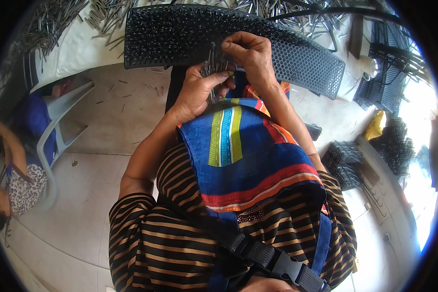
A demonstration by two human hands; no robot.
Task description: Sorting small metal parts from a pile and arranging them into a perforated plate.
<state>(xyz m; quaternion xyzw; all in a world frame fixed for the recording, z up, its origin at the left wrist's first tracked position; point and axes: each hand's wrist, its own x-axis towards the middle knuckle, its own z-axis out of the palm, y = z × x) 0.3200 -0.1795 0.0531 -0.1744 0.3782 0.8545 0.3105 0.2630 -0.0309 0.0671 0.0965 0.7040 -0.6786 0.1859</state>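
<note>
My left hand [195, 91] is closed round a bundle of thin metal rods [212, 64], which stand up out of the fist. Just right of their upper ends, my right hand [252, 54] is in a pinch, thumb against forefinger. What it pinches, if anything, is too small to make out. Both hands are at the near edge of a long black perforated rack [309, 68]. Dark round-topped pieces fill its holes closely on the left and in the middle, while holes on the right stand bare. A blue striped apron [258, 146] hangs below my hands.
Loose metal rods [109, 19] lie heaped on the white-covered table behind the rack. At right are another black perforated rack [387, 90], a white spool [368, 67] and stacked dark wire pieces [343, 163]. Another person [29, 180] sits at left beside a pale plastic chair [51, 141].
</note>
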